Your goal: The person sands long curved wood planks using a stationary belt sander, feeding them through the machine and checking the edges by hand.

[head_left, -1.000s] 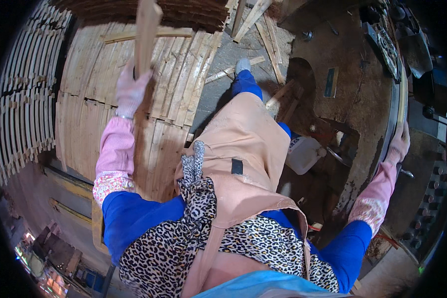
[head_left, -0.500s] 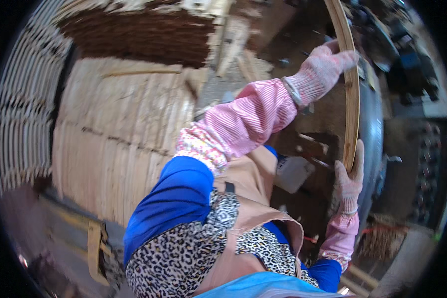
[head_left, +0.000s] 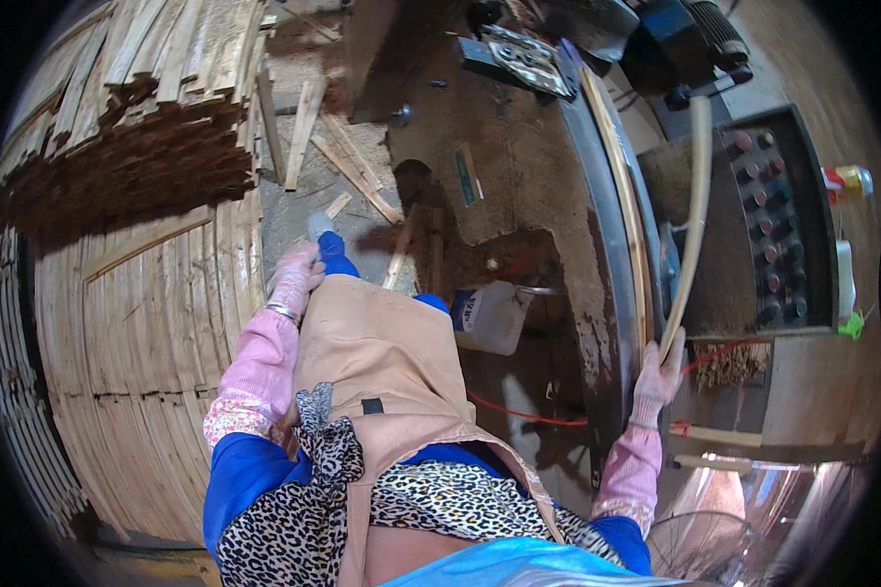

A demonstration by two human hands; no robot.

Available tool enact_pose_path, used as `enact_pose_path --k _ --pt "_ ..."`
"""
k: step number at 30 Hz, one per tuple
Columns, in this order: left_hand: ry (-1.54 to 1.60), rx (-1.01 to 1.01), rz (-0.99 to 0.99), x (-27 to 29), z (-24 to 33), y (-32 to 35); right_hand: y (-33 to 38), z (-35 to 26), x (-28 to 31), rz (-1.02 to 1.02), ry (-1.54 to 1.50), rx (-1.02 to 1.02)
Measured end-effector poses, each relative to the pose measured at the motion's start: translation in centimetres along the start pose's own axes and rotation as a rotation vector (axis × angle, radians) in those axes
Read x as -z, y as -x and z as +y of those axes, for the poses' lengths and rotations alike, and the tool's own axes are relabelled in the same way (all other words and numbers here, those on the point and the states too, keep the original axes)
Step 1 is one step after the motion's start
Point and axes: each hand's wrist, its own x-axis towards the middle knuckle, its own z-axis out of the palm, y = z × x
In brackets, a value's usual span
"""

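Note:
My right hand (head_left: 659, 377), in a pale pink glove, is closed around the near end of a long, slightly curved wooden strip (head_left: 699, 186). The strip points away from me, past the right side of a long metal rail. Along that rail lies another wooden strip (head_left: 617, 171), its near end close to my right hand. My left hand (head_left: 297, 274), gloved the same way, hangs beside my leg near the stacked wood. Its fingers look loosely curled, and nothing shows in them.
Stacked wooden strips (head_left: 137, 342) fill the left, with a higher stack (head_left: 176, 78) behind. Loose offcuts (head_left: 347, 161) lie on the floor. A dusty machine table (head_left: 519, 166) borders the rail; a button panel (head_left: 768, 230) stands right. A whitish plastic jug (head_left: 494, 318) sits below the table.
My left hand has let go of the wooden strip and moved left, down beside my leg. My right hand still grips the strip's near end. The view has shifted.

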Motion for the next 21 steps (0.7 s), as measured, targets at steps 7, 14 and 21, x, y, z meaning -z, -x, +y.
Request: enact_pose_path --k 7,14,21 --pt "-0.865 -0.328 0.482 15.5 -0.3 -5.6 -13.9 -2.9 -12.5 0.073 0.107 0.294" --pt "-1.188 -0.107 0.764 14.9 10.4 -7.9 -17.5 -5.8 -18.0 0.039 -0.098 0.168" --pt "-1.543 0.227 0.783 14.2 19.8 -10.0 -4.8 0.9 -3.5 -0.084 0.277 0.137"
